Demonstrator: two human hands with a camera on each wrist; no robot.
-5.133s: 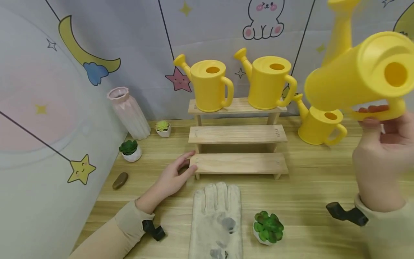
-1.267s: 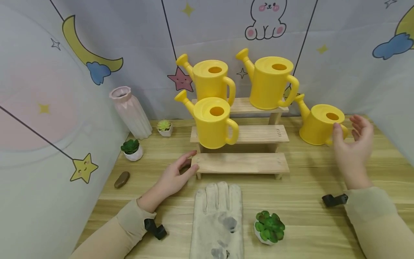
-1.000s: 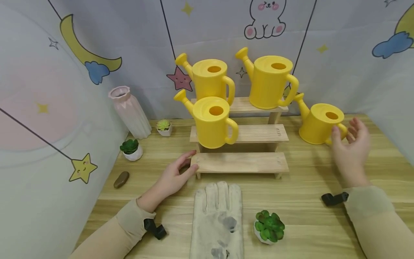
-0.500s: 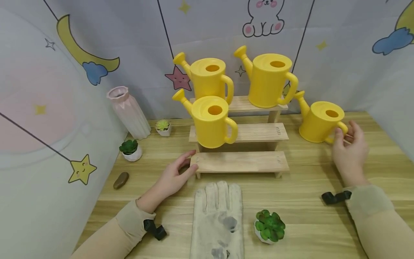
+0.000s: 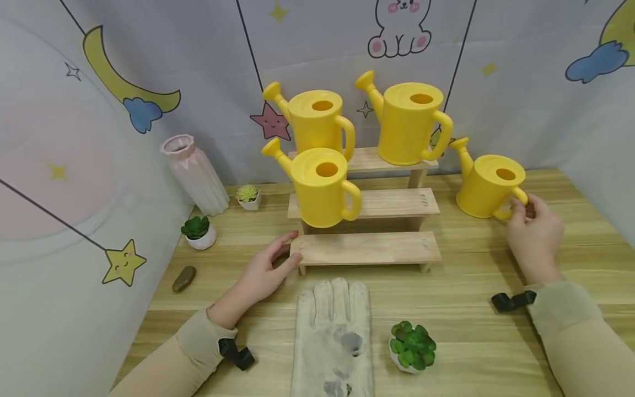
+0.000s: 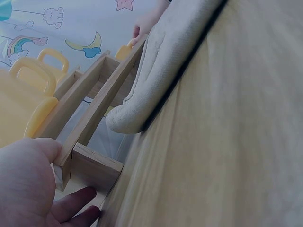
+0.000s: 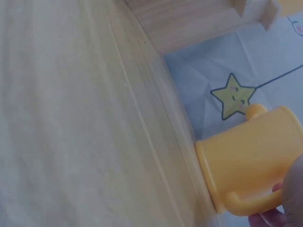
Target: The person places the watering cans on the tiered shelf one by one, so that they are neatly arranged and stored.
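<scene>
My right hand (image 5: 536,237) holds the handle of a yellow watering can (image 5: 488,187) standing on the table, right of the wooden stand; in the right wrist view fingertips (image 7: 267,218) show behind the handle. My left hand (image 5: 260,274) rests against the left end of the stand's bottom step (image 5: 367,249), its fingers loosely extended; in the left wrist view the thumb (image 6: 47,147) touches the step's end. Two watering cans, left (image 5: 312,121) and right (image 5: 409,127), stand on the top step. Another watering can (image 5: 319,190) sits at the left of the middle step (image 5: 397,203).
A stained beige glove (image 5: 332,336) lies before the stand, with a potted succulent (image 5: 412,346) to its right. On the left are a pink-white vase (image 5: 195,176), two small potted succulents (image 5: 198,231) and a brown stone (image 5: 184,279). A printed curtain (image 5: 213,66) hangs behind.
The watering can held aloft earlier now stands on the middle step. My right hand has moved to the can on the table and taken its handle. My left hand stays put.
</scene>
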